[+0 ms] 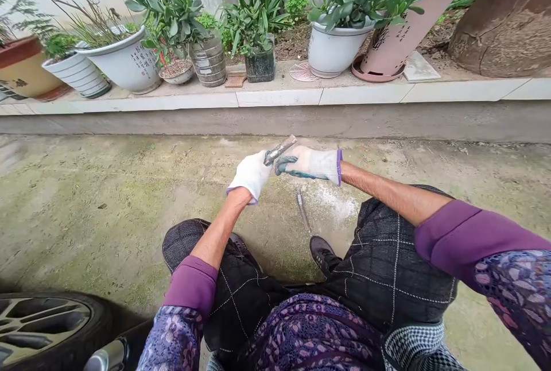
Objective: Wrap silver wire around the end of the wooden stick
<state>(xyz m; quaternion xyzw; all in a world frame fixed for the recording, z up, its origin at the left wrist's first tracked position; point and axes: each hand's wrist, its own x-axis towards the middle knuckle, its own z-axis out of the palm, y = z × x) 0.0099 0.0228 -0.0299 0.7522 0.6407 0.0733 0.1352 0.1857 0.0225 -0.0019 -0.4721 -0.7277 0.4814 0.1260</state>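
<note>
My left hand (252, 174), in a white work glove with dark coating, is closed around a short, grey, rod-like piece (280, 150). The piece tilts up to the right, and its far end is lighter and worn. Close beside it is my right hand (309, 163) in a matching glove, its fingers curled in toward the left hand. Whatever those fingers hold, if anything, is hidden. A second slim, greyish rod (303, 210) lies on the concrete below the hands, near my shoe (323, 255).
White powder (338, 203) is scattered on the concrete ground (129, 198). Ahead runs a low tiled ledge (275, 97) lined with potted plants, including a white pot (338, 49). A car wheel (43, 331) stands at lower left.
</note>
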